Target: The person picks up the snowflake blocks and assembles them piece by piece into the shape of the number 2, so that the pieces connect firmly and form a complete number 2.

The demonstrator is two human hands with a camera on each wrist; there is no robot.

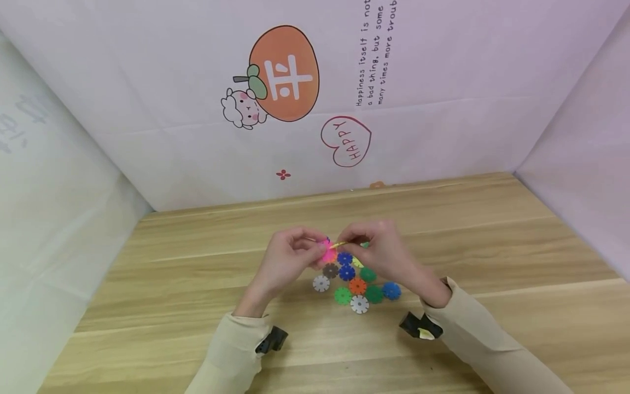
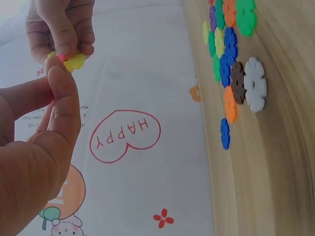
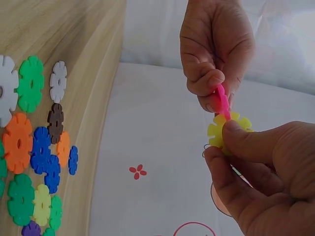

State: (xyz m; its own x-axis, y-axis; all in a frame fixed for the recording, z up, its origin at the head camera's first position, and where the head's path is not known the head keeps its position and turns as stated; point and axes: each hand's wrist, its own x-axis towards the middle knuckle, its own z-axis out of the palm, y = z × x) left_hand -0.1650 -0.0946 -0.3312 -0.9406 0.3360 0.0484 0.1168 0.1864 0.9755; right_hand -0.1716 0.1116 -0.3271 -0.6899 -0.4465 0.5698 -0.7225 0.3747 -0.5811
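Note:
My left hand point(image 1: 289, 253) pinches a pink notched disc point(image 3: 223, 102) between thumb and fingers, above the table. Facing it, my right hand point(image 1: 383, 249) pinches a yellow notched disc point(image 3: 229, 132) by its edge. In the right wrist view the pink disc stands at an angle to the yellow one, and their edges meet. How deep the notches interlock, I cannot tell. Beneath the hands lie loose discs, among them a brown disc point(image 1: 331, 270), an orange disc point(image 1: 357, 285) and a white disc point(image 1: 360, 304).
More discs lie flat close together: a grey-white one point(image 1: 321, 283), a light green one point(image 1: 343, 296) and a blue one point(image 1: 391, 290). The wooden table point(image 1: 187, 284) meets a printed white backdrop point(image 1: 197, 158) at the back. White sheets also rise on both sides.

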